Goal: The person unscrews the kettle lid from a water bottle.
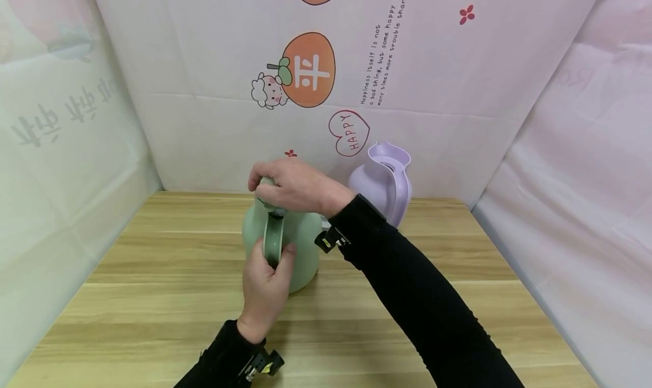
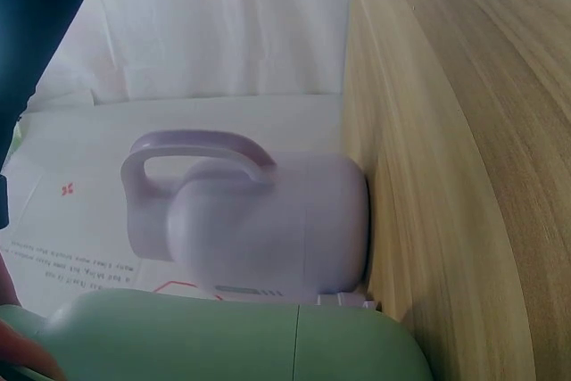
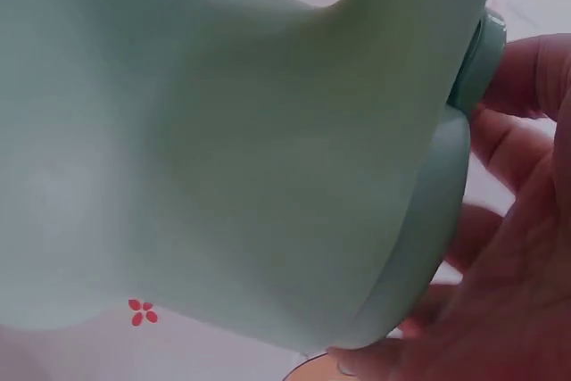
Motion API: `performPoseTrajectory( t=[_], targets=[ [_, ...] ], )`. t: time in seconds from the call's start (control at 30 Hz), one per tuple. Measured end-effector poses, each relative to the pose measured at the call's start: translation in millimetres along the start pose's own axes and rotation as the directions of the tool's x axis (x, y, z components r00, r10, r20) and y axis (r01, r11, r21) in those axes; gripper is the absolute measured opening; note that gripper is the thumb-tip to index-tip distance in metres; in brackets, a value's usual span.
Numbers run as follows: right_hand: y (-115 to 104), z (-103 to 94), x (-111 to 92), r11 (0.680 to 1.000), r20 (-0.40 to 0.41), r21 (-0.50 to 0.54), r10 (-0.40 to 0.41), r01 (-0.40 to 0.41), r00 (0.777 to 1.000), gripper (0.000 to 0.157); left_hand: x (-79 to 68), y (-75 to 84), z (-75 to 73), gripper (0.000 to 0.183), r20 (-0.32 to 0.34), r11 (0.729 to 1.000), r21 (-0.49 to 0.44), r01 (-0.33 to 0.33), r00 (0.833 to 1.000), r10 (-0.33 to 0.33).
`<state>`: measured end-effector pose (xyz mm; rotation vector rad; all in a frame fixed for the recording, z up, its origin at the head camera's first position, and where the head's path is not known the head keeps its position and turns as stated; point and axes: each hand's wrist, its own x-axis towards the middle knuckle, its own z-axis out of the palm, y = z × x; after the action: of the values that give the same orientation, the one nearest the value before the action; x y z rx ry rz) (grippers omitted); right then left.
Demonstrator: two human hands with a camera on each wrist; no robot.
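A pale green thermos jug (image 1: 304, 246) stands on the wooden table, its handle (image 1: 273, 241) facing me. My left hand (image 1: 267, 289) grips the lower part of that handle, thumb on the right side. Over the jug's top, my right hand (image 1: 297, 187) holds the green lid (image 1: 266, 189). The right wrist view shows the fingers spread around the edge of the lid (image 3: 437, 194), near a raised tab (image 3: 482, 60). Most of the lid is hidden under the hand in the head view.
A lilac thermos jug (image 1: 379, 184) stands behind and to the right, its spouted top uncovered, partly behind my right sleeve (image 1: 407, 275). Close to its base lies a small pale piece (image 2: 348, 299). White printed cloth (image 1: 214, 139) hangs behind and along both sides.
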<state>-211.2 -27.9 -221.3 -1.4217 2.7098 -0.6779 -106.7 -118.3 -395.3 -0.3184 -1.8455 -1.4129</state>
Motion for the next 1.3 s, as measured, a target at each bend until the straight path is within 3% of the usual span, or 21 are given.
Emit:
performPoseTrajectory(
  t=[0.07, 0.13, 0.2, 0.3, 0.47, 0.63, 0.77, 1.03, 1.17, 1.3],
  targets=[
    [-5, -0.2, -1, 0.996, -0.028, -0.070, 0.058, -0.059, 0.998, 0.030, 0.0, -0.6, 0.3, 0.016, -0.001, 1.000, -0.001, -0.011, 1.000, 0.011],
    [-12, -0.5, -2, 0.972, -0.066, -0.171, 0.153, -0.162, 0.986, 0.045, 0.2, -1.0, 0.6, 0.018, -0.002, 1.000, -0.007, -0.023, 1.000, 0.023],
    [-20, -0.3, -4, 0.922, -0.108, -0.263, 0.264, -0.283, 0.959, 0.060, 0.4, -1.6, 1.0, 0.020, -0.005, 0.999, -0.014, -0.028, 1.000, 0.028],
    [-31, 0.6, -4, 0.844, -0.154, -0.343, 0.382, -0.412, 0.911, 0.069, 0.5, -2.4, 1.5, 0.022, -0.007, 0.999, -0.021, -0.031, 0.999, 0.031],
    [-39, 3.4, -2, 0.776, -0.177, -0.404, 0.452, -0.484, 0.874, 0.065, 0.2, -4.0, 2.3, 0.019, -0.014, 0.999, -0.005, -0.048, 0.999, 0.048],
    [-39, 3.1, 0, 0.745, -0.147, -0.452, 0.479, -0.489, 0.865, 0.057, 0.1, -5.1, 2.5, 0.018, -0.015, 0.998, -0.010, -0.064, 0.998, 0.063],
    [-36, -0.1, 1, 0.764, -0.101, -0.461, 0.460, -0.451, 0.882, 0.050, 1.0, -5.1, 3.0, 0.019, -0.019, 0.997, -0.005, -0.071, 0.997, 0.070],
    [-26, -7.0, -2, 0.852, -0.040, -0.403, 0.347, -0.333, 0.937, 0.032, 0.9, -2.1, 3.4, 0.020, -0.023, 0.999, 0.004, -0.044, 0.999, 0.044],
    [-20, -9.2, -3, 0.888, -0.009, -0.378, 0.281, -0.264, 0.960, 0.045, 0.3, -0.2, 2.9, 0.017, -0.028, 1.000, 0.006, -0.023, 0.999, 0.023],
    [-16, -10.6, -2, 0.906, 0.022, -0.354, 0.257, -0.233, 0.966, 0.055, 0.1, 0.3, 2.9, 0.015, -0.028, 1.000, 0.012, -0.018, 0.999, 0.019]
  ],
)
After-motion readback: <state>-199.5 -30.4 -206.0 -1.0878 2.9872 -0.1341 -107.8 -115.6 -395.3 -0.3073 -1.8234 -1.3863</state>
